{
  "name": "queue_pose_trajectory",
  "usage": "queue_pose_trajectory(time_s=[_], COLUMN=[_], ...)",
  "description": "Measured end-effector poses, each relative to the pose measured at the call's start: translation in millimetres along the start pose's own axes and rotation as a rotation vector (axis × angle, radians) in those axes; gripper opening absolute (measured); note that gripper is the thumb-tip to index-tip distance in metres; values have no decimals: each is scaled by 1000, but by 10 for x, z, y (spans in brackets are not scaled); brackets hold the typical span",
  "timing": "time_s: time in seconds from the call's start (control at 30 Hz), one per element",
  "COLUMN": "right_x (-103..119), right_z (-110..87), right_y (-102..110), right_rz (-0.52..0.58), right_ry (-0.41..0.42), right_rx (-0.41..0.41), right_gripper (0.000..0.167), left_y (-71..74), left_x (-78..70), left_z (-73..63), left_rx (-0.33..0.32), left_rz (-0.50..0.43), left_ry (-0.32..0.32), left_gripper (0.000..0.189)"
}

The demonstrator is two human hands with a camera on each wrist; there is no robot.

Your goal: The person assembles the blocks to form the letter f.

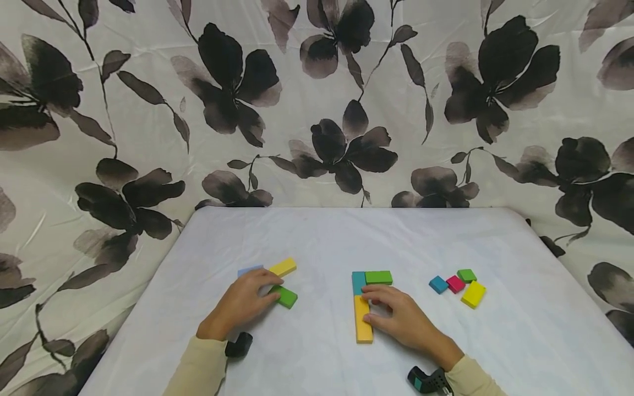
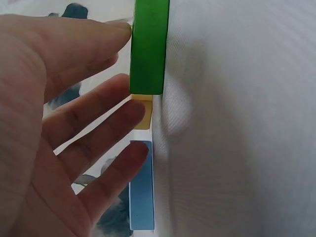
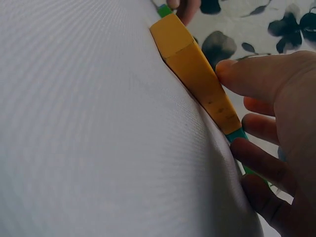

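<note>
Your left hand (image 1: 245, 301) is at the left end of a green block (image 1: 287, 297) on the white-covered tabletop (image 1: 317, 236), its grip apart, thumb by the block's upper edge. A pale blue block (image 1: 249, 270) and a yellow block (image 1: 284, 267) lie just beyond it. Your right hand (image 1: 406, 322) has its grip apart too, thumb at an orange block's (image 1: 362, 331) right edge. That block meets a teal block (image 1: 359, 282) end to end; a long green block (image 1: 378, 278) extends rightward from the teal one. Farther right, four small blocks (image 1: 473, 294) sit grouped.
</note>
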State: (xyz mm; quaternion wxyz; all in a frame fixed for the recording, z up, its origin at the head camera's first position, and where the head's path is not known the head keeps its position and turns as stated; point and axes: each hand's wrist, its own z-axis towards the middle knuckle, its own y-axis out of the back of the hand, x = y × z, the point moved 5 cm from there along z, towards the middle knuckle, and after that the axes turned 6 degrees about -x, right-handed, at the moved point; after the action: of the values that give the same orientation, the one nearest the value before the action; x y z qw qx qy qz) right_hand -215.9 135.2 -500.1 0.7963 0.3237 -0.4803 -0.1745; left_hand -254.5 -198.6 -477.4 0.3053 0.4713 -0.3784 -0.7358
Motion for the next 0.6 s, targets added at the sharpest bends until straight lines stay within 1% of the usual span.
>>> queue_pose_trajectory(time_s=[0.2,0.43,0.6], right_x=[3,-6,6], right_z=[10,14,6], right_y=[-4,-19,-16], right_rz=[-6,7,4], right_ry=[-16,-45,-33], right_rx=[7,31,24], right_gripper=[38,37,37], left_y=[-20,-68,-87], left_x=[21,62,59], left_z=[-6,-17,-18], left_rx=[22,70,81], left_rz=[-18,-34,-42], left_ry=[13,60,51], left_gripper=[28,31,34])
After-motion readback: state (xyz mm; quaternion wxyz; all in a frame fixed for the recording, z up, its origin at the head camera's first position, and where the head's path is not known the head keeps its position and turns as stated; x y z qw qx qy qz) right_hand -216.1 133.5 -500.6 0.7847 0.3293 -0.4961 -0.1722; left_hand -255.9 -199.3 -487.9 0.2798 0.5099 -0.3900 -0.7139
